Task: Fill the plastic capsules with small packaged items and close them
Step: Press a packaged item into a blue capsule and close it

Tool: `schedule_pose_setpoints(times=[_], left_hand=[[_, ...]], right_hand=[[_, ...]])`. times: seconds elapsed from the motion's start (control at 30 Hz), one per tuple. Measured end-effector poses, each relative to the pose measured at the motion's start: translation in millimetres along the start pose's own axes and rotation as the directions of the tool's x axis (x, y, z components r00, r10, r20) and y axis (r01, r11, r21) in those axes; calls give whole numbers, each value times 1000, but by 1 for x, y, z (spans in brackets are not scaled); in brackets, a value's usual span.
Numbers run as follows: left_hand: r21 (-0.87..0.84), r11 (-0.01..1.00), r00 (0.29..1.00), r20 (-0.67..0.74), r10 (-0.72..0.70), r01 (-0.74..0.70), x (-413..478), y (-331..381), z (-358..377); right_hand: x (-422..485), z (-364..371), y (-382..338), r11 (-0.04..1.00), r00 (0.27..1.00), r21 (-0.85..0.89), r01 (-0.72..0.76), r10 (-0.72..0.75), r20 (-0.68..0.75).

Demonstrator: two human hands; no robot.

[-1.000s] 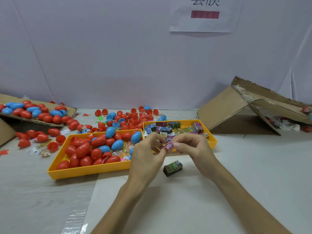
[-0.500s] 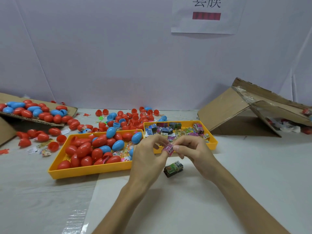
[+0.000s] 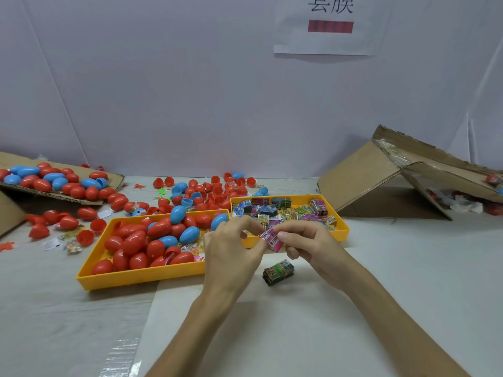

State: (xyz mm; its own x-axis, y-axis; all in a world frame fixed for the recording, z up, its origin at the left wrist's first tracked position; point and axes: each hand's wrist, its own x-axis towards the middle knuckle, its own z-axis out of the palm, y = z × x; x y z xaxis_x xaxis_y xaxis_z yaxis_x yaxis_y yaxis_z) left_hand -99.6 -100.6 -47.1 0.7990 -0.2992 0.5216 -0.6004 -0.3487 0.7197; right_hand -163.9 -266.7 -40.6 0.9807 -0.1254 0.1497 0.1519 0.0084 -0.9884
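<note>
Both my hands meet over the front edge of the small yellow tray (image 3: 343,232). A small pink packet (image 3: 272,240) is pinched between the fingertips of my left hand (image 3: 234,248) and my right hand (image 3: 307,244). A green and black bundle of packets (image 3: 279,272) lies on the white sheet just below my hands. The small tray holds several colourful packets (image 3: 285,209). To its left, a bigger yellow tray (image 3: 136,277) is full of closed red and blue capsules (image 3: 136,242).
Loose red and blue capsules and capsule halves (image 3: 215,190) lie behind the trays. More capsules sit on a cardboard flap (image 3: 54,180) at far left. A collapsed cardboard box (image 3: 381,183) stands at right. A paper sign (image 3: 330,23) hangs on the back wall.
My hands have stayed over the tray's front edge, working the pink packet between the fingertips; it has shifted slightly. The green bundle has not moved.
</note>
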Motion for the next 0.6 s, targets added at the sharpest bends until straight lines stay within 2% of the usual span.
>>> schedule_pose_setpoints(times=[0.2,0.37,0.6], left_hand=[[70,993,990,96,-102,96,11,-7,-11],[-100,978,938,314,-143,183,22,-19,-31],[267,954,947,250,-204,135,26,-31,-42]], right_hand=[[-1,2,-1,999,1000,26,-26,26,-4],[-1,3,-2,997,999,57,-51,52,-7],[-1,-1,-7,995,995,76,-62,67,-68]])
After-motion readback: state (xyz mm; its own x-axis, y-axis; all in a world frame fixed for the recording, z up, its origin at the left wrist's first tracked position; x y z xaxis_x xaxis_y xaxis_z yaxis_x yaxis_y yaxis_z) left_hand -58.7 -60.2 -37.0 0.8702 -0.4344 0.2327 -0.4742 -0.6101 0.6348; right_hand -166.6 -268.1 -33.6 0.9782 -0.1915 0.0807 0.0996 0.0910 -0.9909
